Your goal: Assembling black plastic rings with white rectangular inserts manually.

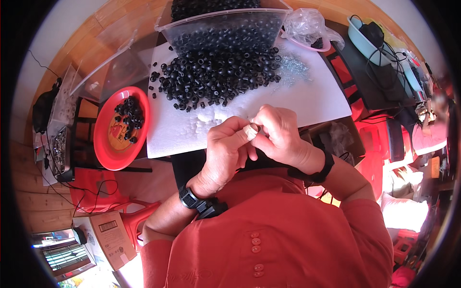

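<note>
My left hand (pixel 225 144) and my right hand (pixel 281 132) meet in front of my chest, just past the near edge of the white sheet (pixel 324 101). The fingers of both are closed and pressed together at the tips. Whatever they pinch is too small and too covered to name. A pale wrap, like tape, circles a digit of my left hand. Beyond the hands lies a heap of small round black plastic parts (pixel 216 77). To its right is a scatter of tiny silvery metal pieces (pixel 295 67).
A clear plastic bin (pixel 225 24) of black parts stands behind the heap. At the left sits a red plate (pixel 102 139) with several black parts. A pink dish (pixel 324 45) with a clear bag (pixel 307 24) and a light blue basin (pixel 360 41) are at the far right.
</note>
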Action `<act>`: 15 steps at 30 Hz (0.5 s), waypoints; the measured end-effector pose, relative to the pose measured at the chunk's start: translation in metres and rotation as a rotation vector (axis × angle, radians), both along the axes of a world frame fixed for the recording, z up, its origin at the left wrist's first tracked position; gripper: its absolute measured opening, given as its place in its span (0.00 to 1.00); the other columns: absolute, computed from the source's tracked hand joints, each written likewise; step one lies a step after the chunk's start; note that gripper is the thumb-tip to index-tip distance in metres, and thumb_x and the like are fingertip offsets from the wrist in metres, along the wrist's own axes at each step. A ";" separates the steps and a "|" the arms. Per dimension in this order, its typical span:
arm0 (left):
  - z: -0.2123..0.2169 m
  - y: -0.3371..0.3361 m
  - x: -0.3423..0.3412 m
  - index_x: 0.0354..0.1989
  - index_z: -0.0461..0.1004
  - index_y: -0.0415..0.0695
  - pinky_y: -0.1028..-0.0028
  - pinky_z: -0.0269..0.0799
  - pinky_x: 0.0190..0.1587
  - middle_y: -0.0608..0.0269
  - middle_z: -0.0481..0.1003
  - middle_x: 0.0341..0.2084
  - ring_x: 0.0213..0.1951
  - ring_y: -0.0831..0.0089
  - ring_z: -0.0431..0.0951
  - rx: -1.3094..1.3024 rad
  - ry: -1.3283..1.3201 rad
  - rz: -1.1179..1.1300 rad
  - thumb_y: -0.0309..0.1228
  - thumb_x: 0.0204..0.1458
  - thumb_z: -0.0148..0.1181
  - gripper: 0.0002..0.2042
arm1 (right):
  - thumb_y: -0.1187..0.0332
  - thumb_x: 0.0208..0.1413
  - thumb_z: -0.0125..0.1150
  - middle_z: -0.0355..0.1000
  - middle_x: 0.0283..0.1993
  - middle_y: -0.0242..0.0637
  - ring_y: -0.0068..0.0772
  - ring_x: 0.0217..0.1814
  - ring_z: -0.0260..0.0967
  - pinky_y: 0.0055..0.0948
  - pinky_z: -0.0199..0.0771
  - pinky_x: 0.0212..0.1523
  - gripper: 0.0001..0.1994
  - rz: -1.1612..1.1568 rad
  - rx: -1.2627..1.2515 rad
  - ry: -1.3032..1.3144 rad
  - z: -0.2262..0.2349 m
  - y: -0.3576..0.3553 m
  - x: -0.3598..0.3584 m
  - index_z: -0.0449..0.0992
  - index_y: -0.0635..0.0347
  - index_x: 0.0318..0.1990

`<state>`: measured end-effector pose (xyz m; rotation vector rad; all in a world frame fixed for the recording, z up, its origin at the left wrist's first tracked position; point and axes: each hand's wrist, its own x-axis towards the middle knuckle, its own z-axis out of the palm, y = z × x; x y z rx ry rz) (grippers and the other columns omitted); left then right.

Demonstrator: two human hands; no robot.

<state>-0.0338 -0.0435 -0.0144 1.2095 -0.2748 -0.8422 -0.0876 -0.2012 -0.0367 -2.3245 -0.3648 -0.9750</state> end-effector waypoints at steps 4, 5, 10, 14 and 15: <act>0.003 0.002 0.006 0.37 0.75 0.34 0.82 0.58 0.12 0.58 0.76 0.20 0.15 0.78 0.72 -0.064 0.037 0.026 0.30 0.58 0.58 0.09 | 0.73 0.41 0.68 0.67 0.28 0.36 0.37 0.25 0.69 0.34 0.68 0.24 0.13 0.023 0.116 0.083 0.001 0.006 0.002 0.67 0.58 0.32; 0.007 0.007 0.009 0.37 0.75 0.33 0.80 0.61 0.13 0.57 0.77 0.21 0.15 0.76 0.74 -0.093 0.039 0.039 0.28 0.57 0.58 0.08 | 0.73 0.41 0.68 0.67 0.28 0.36 0.37 0.25 0.69 0.34 0.68 0.24 0.13 0.023 0.122 0.084 0.003 0.009 0.003 0.67 0.58 0.32; 0.040 0.061 0.041 0.36 0.76 0.32 0.76 0.69 0.20 0.54 0.78 0.22 0.18 0.69 0.76 0.036 -0.340 0.455 0.34 0.48 0.59 0.15 | 0.71 0.45 0.71 0.74 0.51 0.35 0.23 0.30 0.70 0.25 0.74 0.31 0.31 0.208 0.394 0.180 0.029 0.002 0.010 0.69 0.57 0.61; 0.044 0.130 0.091 0.39 0.77 0.32 0.83 0.68 0.25 0.58 0.77 0.27 0.22 0.75 0.75 0.209 -0.529 0.838 0.20 0.47 0.58 0.10 | 0.68 0.47 0.68 0.76 0.26 0.39 0.37 0.26 0.76 0.33 0.74 0.28 0.14 -0.435 0.169 0.124 0.026 -0.080 0.027 0.79 0.52 0.44; 0.040 0.144 0.099 0.40 0.77 0.32 0.81 0.68 0.26 0.58 0.77 0.27 0.23 0.75 0.75 0.307 -0.619 0.867 0.20 0.47 0.58 0.11 | 0.70 0.49 0.66 0.78 0.31 0.40 0.45 0.33 0.77 0.40 0.75 0.35 0.11 -0.534 0.043 0.213 0.044 -0.091 0.030 0.79 0.53 0.42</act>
